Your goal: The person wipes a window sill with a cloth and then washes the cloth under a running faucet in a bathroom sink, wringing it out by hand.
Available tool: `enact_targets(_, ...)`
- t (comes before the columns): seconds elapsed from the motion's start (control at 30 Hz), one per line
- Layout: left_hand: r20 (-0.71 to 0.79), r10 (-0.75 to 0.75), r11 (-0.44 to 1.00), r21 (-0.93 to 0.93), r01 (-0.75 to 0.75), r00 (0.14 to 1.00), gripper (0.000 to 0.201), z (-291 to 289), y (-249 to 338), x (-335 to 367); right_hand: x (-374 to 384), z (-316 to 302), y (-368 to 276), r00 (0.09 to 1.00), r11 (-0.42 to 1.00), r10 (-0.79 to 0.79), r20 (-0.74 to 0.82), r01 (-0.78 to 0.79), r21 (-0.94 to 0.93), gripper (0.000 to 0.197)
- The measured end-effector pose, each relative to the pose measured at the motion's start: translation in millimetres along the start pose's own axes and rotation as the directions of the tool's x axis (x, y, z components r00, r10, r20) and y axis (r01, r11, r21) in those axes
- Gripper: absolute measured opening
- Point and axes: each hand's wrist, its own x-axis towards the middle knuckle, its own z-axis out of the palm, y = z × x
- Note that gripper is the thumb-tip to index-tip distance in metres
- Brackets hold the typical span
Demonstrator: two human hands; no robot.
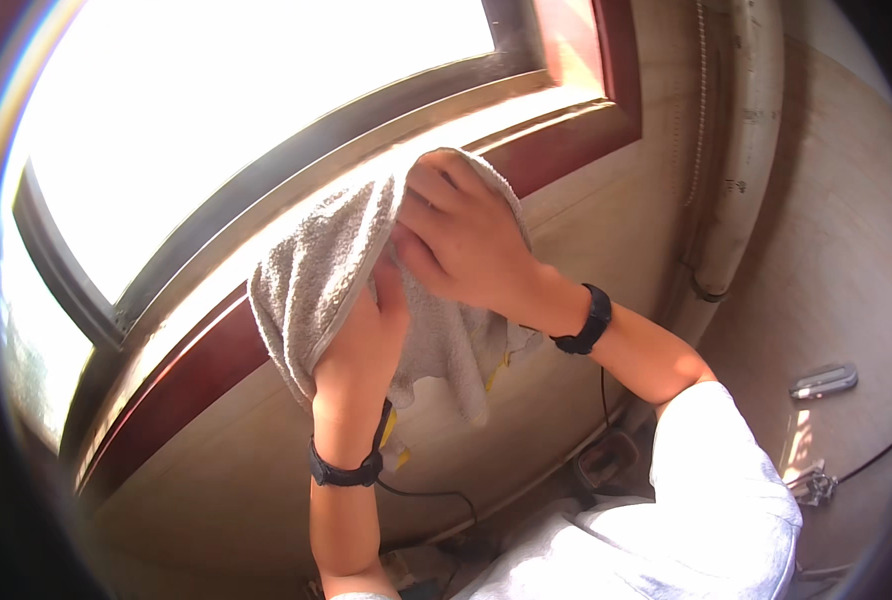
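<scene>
A grey terry towel [321, 250] with some yellow at its lower edge drapes over the window's inner sill. My right hand [474, 240] is closed on the towel's upper part, with the fingers curled into the fabric. Tucked beneath a fold, my left hand [364, 335] shows its back and thumb, while the cloth hides its other fingers. Both hands are close together at the sill, and each wrist wears a black band.
Bright light comes through the window, whose metal frame [216, 215] stands above a dark red wooden border [576, 145]. A pale vertical pipe [751, 150] runs along the wall to the right. A grey metal fixture [823, 382] and a dark cable [431, 494] are lower down.
</scene>
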Motion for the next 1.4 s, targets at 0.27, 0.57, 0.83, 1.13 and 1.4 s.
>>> enact_targets(0.27, -0.080, 0.156, 0.975, -0.144, -0.167, 0.984, 0.031, 108.0, 62.0, 42.0, -25.5, -77.5, 95.4, 0.998, 0.958, 0.069, 0.016, -0.062, -0.280, 0.018)
enact_targets(0.57, 0.009, 0.010, 0.953, -0.303, -0.007, 1.000, 0.024, 186.5, 129.4, 92.2, -41.1, -129.1, 168.1, 0.998, 0.923, 0.052, 0.036, -0.034, -0.382, 0.026)
enact_targets(0.83, -0.144, 0.070, 0.956, -0.272, -0.108, 0.987, 0.022, 207.3, 135.6, 93.3, -52.4, -138.4, 178.2, 0.988, 0.921, 0.135, 0.070, -0.100, -0.377, 0.033)
enact_targets(1.13, -0.225, 0.206, 0.950, -0.189, -0.250, 0.952, 0.023, 202.1, 131.1, 77.7, -62.1, -129.3, 169.4, 0.983, 0.871, 0.181, -0.013, -0.166, -0.462, 0.036)
enact_targets(1.4, 0.019, 0.134, 0.937, -0.328, -0.121, 0.991, 0.024, 206.2, 126.2, 58.0, -92.5, -124.2, 174.2, 0.970, 0.878, 0.233, -0.063, -0.238, -0.416, 0.036)
